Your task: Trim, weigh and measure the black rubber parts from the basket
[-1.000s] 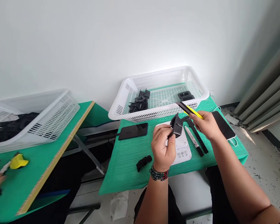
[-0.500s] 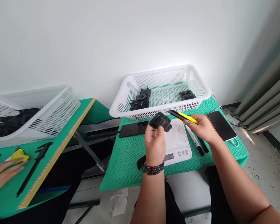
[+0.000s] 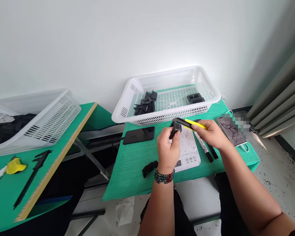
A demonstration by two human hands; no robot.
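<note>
My left hand [image 3: 167, 147], a beaded bracelet at its wrist, is closed round a black plastic part [image 3: 176, 128] and holds it tilted above a white digital scale [image 3: 188, 147]. In my right hand [image 3: 209, 132] is a yellow and black utility knife [image 3: 195, 124], pointing left. Its tip end meets the upper edge of the part, or passes just in front of it; I cannot tell which. A marker pen [image 3: 203, 147] lies right of the scale, partly below my right hand. Another black piece [image 3: 149, 167] rests left of my bracelet.
Behind my hands stands a white basket [image 3: 162, 117] with several black parts. A dark phone [image 3: 139, 135] lies left, a lit phone [image 3: 229, 131] right. On the left table [image 3: 5, 209] are a caliper [image 3: 33, 177], a yellow tool [image 3: 15, 166] and another basket [image 3: 54, 124].
My left hand has turned the black part on edge, and the knife's tip end has come against or close to it. The right phone's screen has lit. A co-worker's hand has left the left table.
</note>
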